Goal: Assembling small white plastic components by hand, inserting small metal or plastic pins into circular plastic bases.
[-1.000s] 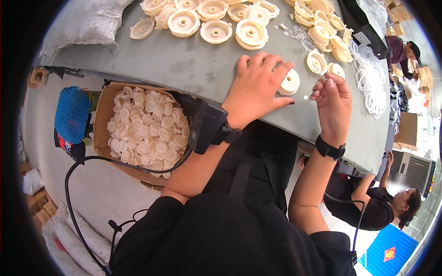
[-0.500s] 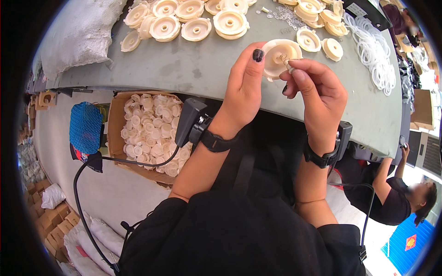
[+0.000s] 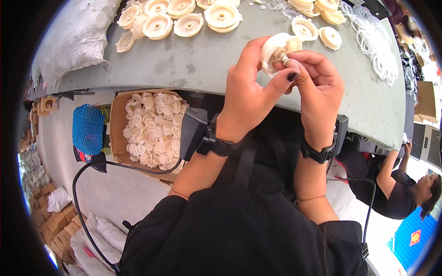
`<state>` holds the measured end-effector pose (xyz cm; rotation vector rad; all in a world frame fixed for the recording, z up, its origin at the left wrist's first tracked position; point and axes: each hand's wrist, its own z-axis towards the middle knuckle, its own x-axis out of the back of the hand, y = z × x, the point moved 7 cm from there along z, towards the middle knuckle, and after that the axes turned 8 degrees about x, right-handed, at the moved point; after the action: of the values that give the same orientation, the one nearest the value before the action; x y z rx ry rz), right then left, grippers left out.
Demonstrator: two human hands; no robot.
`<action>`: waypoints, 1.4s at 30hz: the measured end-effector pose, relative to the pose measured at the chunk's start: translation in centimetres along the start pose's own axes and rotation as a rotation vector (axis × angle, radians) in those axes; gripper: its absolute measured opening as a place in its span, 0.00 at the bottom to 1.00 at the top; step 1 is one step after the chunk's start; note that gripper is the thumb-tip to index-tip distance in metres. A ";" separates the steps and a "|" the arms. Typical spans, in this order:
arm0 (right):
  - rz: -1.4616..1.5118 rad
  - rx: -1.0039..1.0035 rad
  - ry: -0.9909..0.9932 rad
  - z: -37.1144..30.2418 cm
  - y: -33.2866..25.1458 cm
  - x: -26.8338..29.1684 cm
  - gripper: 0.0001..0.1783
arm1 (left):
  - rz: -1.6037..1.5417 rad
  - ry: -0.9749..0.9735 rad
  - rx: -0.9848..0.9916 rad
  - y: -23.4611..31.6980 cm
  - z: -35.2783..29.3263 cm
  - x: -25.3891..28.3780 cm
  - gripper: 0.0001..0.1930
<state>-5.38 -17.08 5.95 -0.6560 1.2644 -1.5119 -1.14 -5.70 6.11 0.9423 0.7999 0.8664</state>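
A round cream plastic cap (image 3: 270,50) is tilted in my left hand (image 3: 248,99), its hollow side turned toward my right hand. Fingers of the left hand grip the cap's rim, and the left thumb reaches across toward the right fingertips. My right hand (image 3: 321,89) is closed in a pinch on a small metal spring (image 3: 284,59), which sits at the middle of the cap. Whatever stem is inside the spring is mostly hidden by the fingers. Beyond my hands, more cream caps (image 3: 157,26) lie grouped on the grey table (image 3: 184,64).
A white woven sack (image 3: 76,34) rests at the table's left. Clear rings (image 3: 375,50) and small loose washers (image 3: 283,7) lie toward the far right. Below the table stands a cardboard box (image 3: 119,126) of white plastic parts. A person (image 3: 391,186) is at the right.
The cap has tipped from facing up to a steep tilt. My left thumb has come across toward the right fingers, and the spring now sits deeper against the cap's centre.
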 end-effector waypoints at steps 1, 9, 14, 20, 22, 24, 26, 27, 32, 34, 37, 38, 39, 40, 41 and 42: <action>0.014 0.007 0.015 0.0 0.1 0.2 0.08 | 0.055 0.022 0.013 -0.1 0.0 0.0 0.21; 0.019 0.050 0.086 -0.3 0.6 0.0 0.11 | 0.274 0.052 -0.070 0.0 -0.2 0.0 0.16; -0.084 -0.030 0.109 -0.1 0.4 0.9 0.18 | 0.307 -0.016 0.098 -1.0 -0.3 0.0 0.14; -0.387 -0.163 -0.100 0.6 -0.4 1.1 0.14 | 0.424 -0.004 0.086 0.2 -1.0 0.5 0.13; -0.413 -0.103 -0.085 0.6 0.0 1.3 0.14 | 0.360 -0.041 0.143 -0.1 -0.8 0.6 0.12; -0.404 -0.063 -0.071 0.5 1.0 1.7 0.14 | 0.201 -0.119 0.305 -1.7 -0.6 0.9 0.12; -0.375 -0.088 -0.059 0.2 1.5 1.5 0.14 | -0.016 -0.103 0.390 -2.1 -0.2 1.1 0.13; -0.340 -0.130 -0.032 0.0 1.6 1.4 0.14 | -0.230 -0.104 0.486 -2.7 -0.1 1.2 0.13; -0.272 -0.250 -0.114 0.9 0.9 -0.6 0.15 | -0.634 -0.126 0.718 -5.4 -0.5 1.8 0.13; -0.281 -0.263 -0.219 2.3 0.6 -0.8 0.17 | -0.675 -0.074 0.693 -5.6 -0.1 2.6 0.14; -0.334 -0.177 -0.306 6.0 0.4 0.1 0.17 | -0.715 0.001 0.619 -5.9 0.2 3.2 0.15; -0.509 -0.096 -0.278 8.0 0.7 0.8 0.14 | -0.715 0.022 0.565 -5.8 0.3 3.2 0.15; -0.681 -0.016 -0.244 9.9 1.0 1.2 0.12 | -0.723 0.027 0.564 -5.8 0.3 3.0 0.15; -0.776 0.056 -0.273 11.4 1.2 0.7 0.10 | -0.713 0.043 0.528 -5.6 0.4 2.9 0.16; -0.869 0.130 -0.301 12.8 1.5 0.1 0.09 | -0.701 0.060 0.492 -5.4 0.4 3.0 0.16; -0.873 0.128 -0.307 14.0 2.4 -0.2 0.09 | -0.707 0.065 0.492 -5.5 0.4 3.1 0.16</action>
<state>7.80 -22.08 8.02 -1.4057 0.6430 -2.0491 1.95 -4.84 0.66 0.9536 1.3294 0.0771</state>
